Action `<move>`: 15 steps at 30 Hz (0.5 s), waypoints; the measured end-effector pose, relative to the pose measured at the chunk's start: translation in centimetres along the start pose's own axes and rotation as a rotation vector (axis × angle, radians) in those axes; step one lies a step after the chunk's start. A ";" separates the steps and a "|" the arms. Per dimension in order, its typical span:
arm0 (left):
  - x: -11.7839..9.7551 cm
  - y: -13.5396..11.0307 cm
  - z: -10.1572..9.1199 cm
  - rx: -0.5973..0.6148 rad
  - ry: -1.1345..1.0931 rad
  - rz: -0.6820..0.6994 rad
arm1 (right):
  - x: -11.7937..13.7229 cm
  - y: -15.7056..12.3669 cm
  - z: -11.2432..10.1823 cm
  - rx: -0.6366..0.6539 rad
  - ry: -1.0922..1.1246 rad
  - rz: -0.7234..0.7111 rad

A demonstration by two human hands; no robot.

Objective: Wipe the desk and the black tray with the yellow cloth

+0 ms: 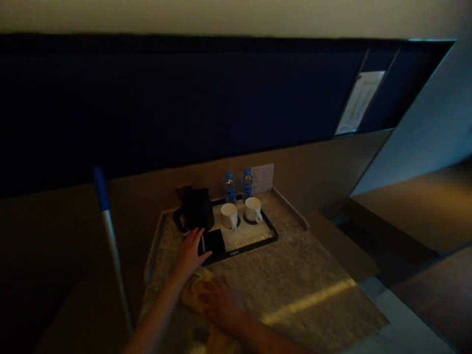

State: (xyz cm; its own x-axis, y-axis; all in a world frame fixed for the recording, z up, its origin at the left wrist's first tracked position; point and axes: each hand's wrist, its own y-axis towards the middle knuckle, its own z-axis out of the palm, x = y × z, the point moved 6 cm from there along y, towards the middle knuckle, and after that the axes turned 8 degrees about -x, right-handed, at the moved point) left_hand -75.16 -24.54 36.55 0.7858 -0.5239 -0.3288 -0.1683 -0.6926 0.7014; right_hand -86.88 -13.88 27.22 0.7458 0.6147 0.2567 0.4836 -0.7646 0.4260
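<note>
Cloth (pixel 199 290) is pressed flat on the near part of the tabletop (pixel 295 285) under the right hand (pixel 221 302), whose fingers are spread on it rather than closed. It looks soft and light, so it is judged to bunch easily and is best gathered at its middle. The left hand (pixel 191 250) lies open, fingers apart, on the near left corner of the tray (pixel 271 231), touching a black box (pixel 213 242) just beside the kettle (pixel 195 211). The tray is judged stiff, and loaded: two cups (pixel 229 215) and two bottles (pixel 230 188) stand farther back. A pole (pixel 110 236) leans at the left.
</note>
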 end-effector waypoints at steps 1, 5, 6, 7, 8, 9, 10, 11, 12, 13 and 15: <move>-0.6 0.8 0.9 0.083 0.075 -0.011 | -3.8 -2.6 -2.3 -0.038 -0.004 0.083; -2.4 2.3 3.2 0.331 0.231 -0.092 | -21.3 -13.6 -12.7 -0.250 -0.238 0.380; -2.7 2.5 3.4 0.351 0.244 -0.103 | -25.3 -16.1 -15.1 -0.321 -0.302 0.415; -2.9 2.7 3.6 0.356 0.254 -0.110 | -28.7 -18.3 -17.1 -0.398 -0.348 0.441; -2.9 3.0 3.6 0.347 0.257 -0.118 | -31.7 -20.2 -18.6 -0.463 -0.356 0.453; -2.9 3.3 3.5 0.332 0.250 -0.126 | -34.1 -21.8 -19.6 -0.521 -0.324 0.459; -3.0 3.6 3.1 0.309 0.234 -0.134 | -35.9 -23.1 -20.3 -0.570 -0.286 0.467; -3.0 3.8 2.5 0.274 0.212 -0.143 | -37.2 -24.1 -20.5 -0.608 -0.249 0.475; -3.2 4.0 1.7 0.227 0.188 -0.145 | -38.1 -24.7 -20.6 -0.635 -0.226 0.483; -3.6 4.0 0.6 0.170 0.170 -0.132 | -38.5 -25.0 -20.6 -0.655 -0.222 0.481; -5.0 3.1 -1.9 0.059 0.166 -0.093 | -38.4 -25.0 -20.4 -0.690 -0.249 0.419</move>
State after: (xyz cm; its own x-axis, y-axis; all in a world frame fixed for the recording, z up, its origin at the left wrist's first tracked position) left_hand -78.53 -23.11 41.53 0.8862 -0.3703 -0.2785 -0.1206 -0.7646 0.6331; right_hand -136.93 -14.42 24.45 0.9193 0.1846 0.3475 -0.1835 -0.5801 0.7936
